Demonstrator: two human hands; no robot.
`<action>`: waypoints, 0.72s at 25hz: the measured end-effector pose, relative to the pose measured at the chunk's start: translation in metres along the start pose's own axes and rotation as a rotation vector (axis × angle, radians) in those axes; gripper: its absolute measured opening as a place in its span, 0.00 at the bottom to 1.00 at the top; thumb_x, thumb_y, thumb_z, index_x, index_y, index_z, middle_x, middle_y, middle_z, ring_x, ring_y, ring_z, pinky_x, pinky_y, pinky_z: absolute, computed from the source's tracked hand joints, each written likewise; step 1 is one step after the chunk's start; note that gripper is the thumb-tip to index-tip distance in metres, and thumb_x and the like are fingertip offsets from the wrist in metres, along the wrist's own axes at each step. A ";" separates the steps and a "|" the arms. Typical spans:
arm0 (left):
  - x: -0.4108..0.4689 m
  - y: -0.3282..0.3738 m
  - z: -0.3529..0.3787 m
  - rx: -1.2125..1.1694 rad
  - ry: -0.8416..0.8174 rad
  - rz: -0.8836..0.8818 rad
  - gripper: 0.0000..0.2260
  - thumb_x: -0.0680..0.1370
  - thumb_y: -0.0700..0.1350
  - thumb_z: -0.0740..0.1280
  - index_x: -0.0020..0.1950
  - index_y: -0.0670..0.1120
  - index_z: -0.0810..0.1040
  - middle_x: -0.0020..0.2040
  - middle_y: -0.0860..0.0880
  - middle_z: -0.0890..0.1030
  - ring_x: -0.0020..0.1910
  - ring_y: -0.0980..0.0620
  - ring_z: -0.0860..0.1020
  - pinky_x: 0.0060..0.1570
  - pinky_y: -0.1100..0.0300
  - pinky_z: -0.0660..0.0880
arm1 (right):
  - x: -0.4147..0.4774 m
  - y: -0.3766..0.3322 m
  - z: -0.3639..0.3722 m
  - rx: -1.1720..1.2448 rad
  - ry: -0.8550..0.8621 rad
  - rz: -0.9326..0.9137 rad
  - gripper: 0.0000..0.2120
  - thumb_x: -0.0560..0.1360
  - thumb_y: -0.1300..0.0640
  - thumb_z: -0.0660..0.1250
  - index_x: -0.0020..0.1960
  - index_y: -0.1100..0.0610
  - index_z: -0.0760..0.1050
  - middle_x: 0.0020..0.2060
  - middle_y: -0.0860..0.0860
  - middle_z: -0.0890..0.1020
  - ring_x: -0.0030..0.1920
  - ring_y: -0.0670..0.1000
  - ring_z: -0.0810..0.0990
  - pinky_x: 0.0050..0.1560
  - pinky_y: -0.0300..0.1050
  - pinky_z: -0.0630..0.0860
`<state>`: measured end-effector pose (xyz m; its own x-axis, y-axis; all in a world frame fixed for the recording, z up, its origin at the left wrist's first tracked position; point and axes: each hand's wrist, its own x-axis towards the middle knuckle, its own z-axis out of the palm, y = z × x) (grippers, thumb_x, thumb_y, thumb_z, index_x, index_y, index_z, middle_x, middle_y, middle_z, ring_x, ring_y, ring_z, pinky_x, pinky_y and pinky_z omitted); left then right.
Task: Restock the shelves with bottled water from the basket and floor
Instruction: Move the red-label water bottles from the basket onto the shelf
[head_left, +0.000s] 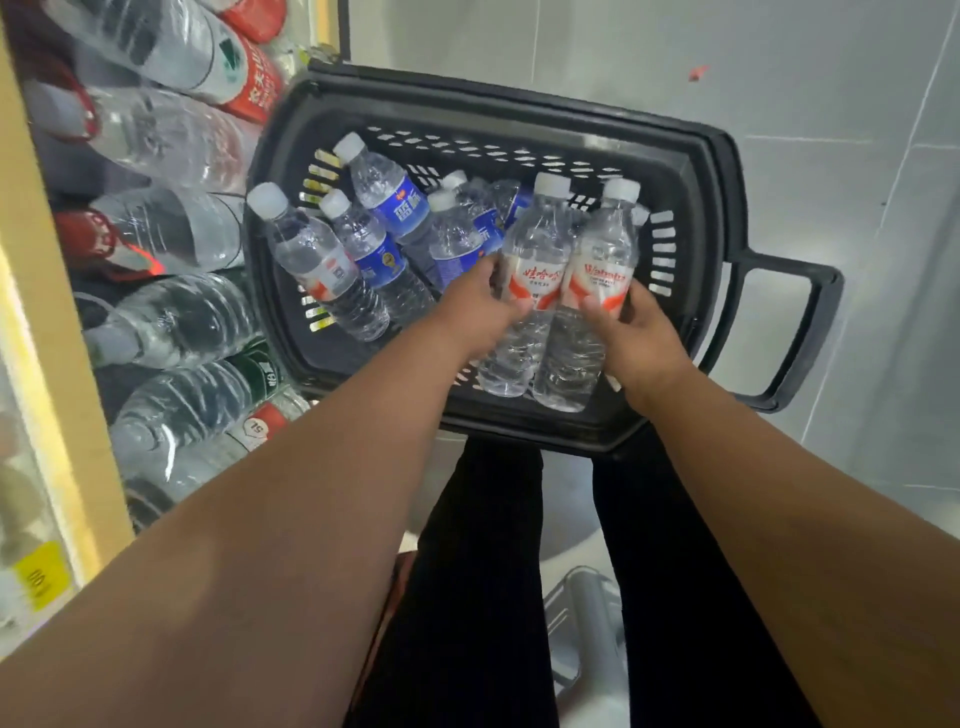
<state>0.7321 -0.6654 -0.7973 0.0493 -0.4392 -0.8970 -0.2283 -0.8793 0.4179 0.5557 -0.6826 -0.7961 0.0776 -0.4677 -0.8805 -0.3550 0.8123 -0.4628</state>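
A black plastic basket (691, 171) stands on the floor in front of me. Inside lie several small water bottles: blue-labelled ones (400, 208) in the middle and one red-and-white-labelled bottle (317, 260) at the left. Over the basket's right half my left hand (480, 301) grips a red-and-white-labelled bottle (535, 244), and my right hand (641, 338) grips a second one (605, 244) beside it. The two bottles touch each other, white caps pointing away from me.
On the left, large water jugs (171, 317) with red or green labels fill the bottom shelf, edged by a yellow shelf frame (67, 364). The basket's handle (800, 332) sticks out to the right. Grey tiled floor lies beyond. My dark-trousered legs (483, 571) are below the basket.
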 end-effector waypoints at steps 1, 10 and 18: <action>-0.014 0.003 -0.007 -0.024 0.004 0.002 0.23 0.79 0.42 0.67 0.73 0.47 0.67 0.62 0.51 0.77 0.56 0.55 0.74 0.54 0.63 0.69 | -0.011 -0.011 0.001 -0.025 -0.016 -0.010 0.27 0.75 0.45 0.70 0.70 0.51 0.69 0.57 0.48 0.82 0.58 0.51 0.81 0.63 0.58 0.76; -0.185 0.034 -0.051 -0.232 0.138 0.087 0.21 0.78 0.45 0.69 0.70 0.47 0.71 0.58 0.53 0.79 0.59 0.54 0.76 0.66 0.55 0.69 | -0.149 -0.108 -0.004 -0.174 -0.225 -0.145 0.33 0.71 0.40 0.72 0.71 0.46 0.67 0.60 0.48 0.80 0.57 0.51 0.82 0.59 0.58 0.78; -0.357 0.033 -0.016 -0.645 0.308 0.249 0.18 0.75 0.46 0.72 0.65 0.51 0.76 0.58 0.47 0.82 0.56 0.51 0.81 0.58 0.54 0.76 | -0.293 -0.162 -0.026 -0.406 -0.427 -0.244 0.38 0.64 0.35 0.74 0.69 0.45 0.67 0.60 0.46 0.79 0.59 0.52 0.80 0.61 0.62 0.76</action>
<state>0.7222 -0.5405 -0.4606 0.3614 -0.5872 -0.7243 0.3416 -0.6394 0.6889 0.5660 -0.6863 -0.4601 0.5357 -0.3740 -0.7571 -0.5986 0.4642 -0.6529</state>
